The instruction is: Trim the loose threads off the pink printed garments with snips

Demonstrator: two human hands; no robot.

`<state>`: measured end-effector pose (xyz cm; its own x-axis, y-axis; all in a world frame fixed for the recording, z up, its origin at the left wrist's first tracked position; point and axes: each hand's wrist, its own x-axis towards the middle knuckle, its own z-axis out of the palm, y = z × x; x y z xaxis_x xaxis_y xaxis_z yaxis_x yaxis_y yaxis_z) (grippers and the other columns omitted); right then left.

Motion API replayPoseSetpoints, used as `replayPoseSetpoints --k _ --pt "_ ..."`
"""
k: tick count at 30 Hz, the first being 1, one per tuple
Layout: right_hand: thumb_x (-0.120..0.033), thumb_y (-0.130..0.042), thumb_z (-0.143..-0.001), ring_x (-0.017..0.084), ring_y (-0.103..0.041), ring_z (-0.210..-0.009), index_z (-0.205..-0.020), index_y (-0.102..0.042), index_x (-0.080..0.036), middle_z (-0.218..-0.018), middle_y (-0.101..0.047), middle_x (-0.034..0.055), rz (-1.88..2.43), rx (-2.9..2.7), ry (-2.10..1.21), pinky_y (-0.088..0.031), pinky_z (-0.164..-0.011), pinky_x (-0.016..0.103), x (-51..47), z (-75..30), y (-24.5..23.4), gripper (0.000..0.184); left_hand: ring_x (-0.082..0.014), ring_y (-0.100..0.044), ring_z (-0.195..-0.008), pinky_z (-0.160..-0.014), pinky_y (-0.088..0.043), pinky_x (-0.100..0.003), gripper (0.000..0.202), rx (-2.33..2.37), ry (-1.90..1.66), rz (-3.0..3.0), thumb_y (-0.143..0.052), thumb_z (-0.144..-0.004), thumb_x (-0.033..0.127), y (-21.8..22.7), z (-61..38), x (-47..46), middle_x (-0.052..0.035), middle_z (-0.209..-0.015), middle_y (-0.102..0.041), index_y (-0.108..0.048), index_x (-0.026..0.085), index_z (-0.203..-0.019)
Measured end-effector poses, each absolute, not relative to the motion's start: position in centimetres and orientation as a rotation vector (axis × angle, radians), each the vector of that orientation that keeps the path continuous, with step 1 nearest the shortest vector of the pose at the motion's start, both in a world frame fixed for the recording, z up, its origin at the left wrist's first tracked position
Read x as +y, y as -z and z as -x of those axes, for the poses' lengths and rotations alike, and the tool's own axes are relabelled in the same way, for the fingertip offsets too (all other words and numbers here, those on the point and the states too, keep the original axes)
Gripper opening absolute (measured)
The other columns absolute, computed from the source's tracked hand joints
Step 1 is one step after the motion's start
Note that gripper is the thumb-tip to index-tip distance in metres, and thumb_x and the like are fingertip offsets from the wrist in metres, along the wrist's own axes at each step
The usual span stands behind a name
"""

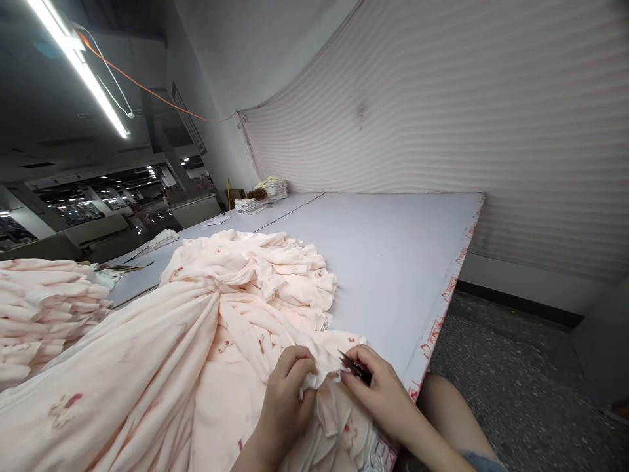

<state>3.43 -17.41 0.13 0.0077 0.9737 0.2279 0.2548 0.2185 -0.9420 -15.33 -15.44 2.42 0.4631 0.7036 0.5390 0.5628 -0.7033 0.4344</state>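
Observation:
Soft pale-pink fabric [162, 341] with small red and brown printed motifs lies heaped across the table in front of me. My left hand [289, 393] pinches a bunched edge of it between thumb and fingers. Close by on the right, my right hand [376, 387] is closed around small dark thread snips [356, 368]. Their pointed tip sticks out toward the upper left, above the fabric edge. Part of the snips is hidden by my fingers. Below both hands, more folded layers of the pink fabric hang by the table edge.
The grey tabletop [383, 255] has a right edge bound with red-printed tape [447, 295]. Another pile of pink fabric [44, 314] sits at far left. Folded cloth stacks [270, 190] stand at the back. A striped cloth sheet [442, 118] hangs behind the table.

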Motion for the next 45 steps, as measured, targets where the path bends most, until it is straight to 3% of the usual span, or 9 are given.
replayPoseSetpoints --k 5,8,11,20,29,35,38,42,45 --pt "-0.033 -0.064 -0.077 0.021 -0.055 -0.098 -0.109 -0.061 -0.025 -0.107 -0.062 0.0044 1.175 -1.539 -0.995 -0.042 -0.084 0.029 -18.4 -4.0 -2.0 0.033 -0.0184 -0.053 -0.085 -0.073 -0.045 -0.029 0.034 1.008 -1.131 -2.573 -0.043 -0.061 -0.005 -2.0 15.3 -15.7 -0.0048 -0.091 -0.056 -0.045 0.021 -0.082" --pt "-0.030 -0.061 -0.079 0.018 -0.057 -0.082 -0.089 -0.067 -0.023 -0.086 -0.063 0.0018 1.126 -1.592 -1.005 -0.043 -0.074 0.027 -18.2 -3.2 -2.4 0.013 -0.0184 -0.053 -0.083 -0.072 -0.045 -0.029 0.033 1.011 -1.104 -2.574 -0.044 -0.061 -0.005 -1.7 14.9 -15.8 -0.0048 -0.089 -0.056 -0.045 0.021 -0.080" --pt "-0.034 -0.053 -0.084 0.015 -0.053 -0.069 -0.071 -0.059 -0.019 -0.069 -0.056 -0.0007 1.070 -1.422 -1.102 -0.042 -0.064 0.024 -17.7 -2.8 -2.0 0.020 -0.0179 -0.052 -0.082 -0.071 -0.044 -0.028 0.031 1.035 -1.102 -2.568 -0.044 -0.061 -0.005 -1.5 14.8 -15.9 -0.0045 -0.087 -0.055 -0.043 0.021 -0.078" --pt "-0.039 -0.057 -0.082 0.023 -0.058 -0.093 -0.092 -0.067 -0.019 -0.095 -0.067 0.0064 1.208 -1.498 -1.139 -0.044 -0.083 0.032 -19.0 -5.7 -0.8 0.025 -0.0161 -0.052 -0.079 -0.067 -0.044 -0.027 0.023 1.001 -1.211 -2.543 -0.046 -0.070 -0.002 -1.7 15.0 -15.8 -0.0040 -0.085 -0.052 -0.042 0.020 -0.076" --pt "-0.030 -0.060 -0.081 0.018 -0.060 -0.078 -0.079 -0.071 -0.021 -0.077 -0.067 0.0014 1.177 -1.666 -1.094 -0.043 -0.071 0.026 -18.5 -3.7 -2.1 0.015 -0.0153 -0.050 -0.079 -0.067 -0.043 -0.026 0.024 0.995 -1.159 -2.550 -0.046 -0.070 -0.003 -1.5 15.1 -15.8 -0.0038 -0.087 -0.051 -0.041 0.019 -0.078" --pt "-0.034 -0.056 -0.083 0.019 -0.061 -0.078 -0.080 -0.072 -0.022 -0.078 -0.069 0.0018 1.233 -1.611 -1.063 -0.044 -0.071 0.027 -18.4 -4.0 -1.1 0.020 -0.0156 -0.050 -0.081 -0.068 -0.043 -0.027 0.027 0.985 -1.158 -2.525 -0.045 -0.068 -0.005 -1.9 15.1 -15.7 -0.0036 -0.087 -0.051 -0.040 0.020 -0.077" --pt "-0.036 -0.061 -0.079 0.021 -0.061 -0.090 -0.095 -0.069 -0.024 -0.094 -0.069 0.0021 1.253 -1.559 -1.083 -0.044 -0.079 0.029 -19.0 -3.8 -0.6 0.021 -0.0156 -0.050 -0.081 -0.069 -0.043 -0.027 0.027 0.979 -1.175 -2.517 -0.045 -0.068 -0.005 -2.0 15.2 -15.6 -0.0034 -0.087 -0.051 -0.040 0.020 -0.077" --pt "-0.033 -0.070 -0.070 0.022 -0.057 -0.100 -0.111 -0.061 -0.028 -0.109 -0.064 0.0010 1.216 -1.588 -1.056 -0.043 -0.084 0.028 -19.5 -3.0 -0.4 0.042 -0.0155 -0.051 -0.080 -0.068 -0.043 -0.026 0.025 0.998 -1.214 -2.488 -0.046 -0.068 -0.003 -2.0 15.3 -15.6 -0.0028 -0.086 -0.053 -0.040 0.020 -0.075" --pt "-0.025 -0.061 -0.077 0.018 -0.058 -0.079 -0.087 -0.063 -0.023 -0.083 -0.065 -0.0003 1.268 -1.570 -0.952 -0.043 -0.070 0.026 -18.7 -2.1 -0.1 0.011 -0.0178 -0.053 -0.087 -0.075 -0.043 -0.028 0.021 1.041 -1.226 -2.407 -0.050 -0.069 0.000 -2.3 15.4 -15.7 -0.0036 -0.092 -0.057 -0.043 0.020 -0.073"
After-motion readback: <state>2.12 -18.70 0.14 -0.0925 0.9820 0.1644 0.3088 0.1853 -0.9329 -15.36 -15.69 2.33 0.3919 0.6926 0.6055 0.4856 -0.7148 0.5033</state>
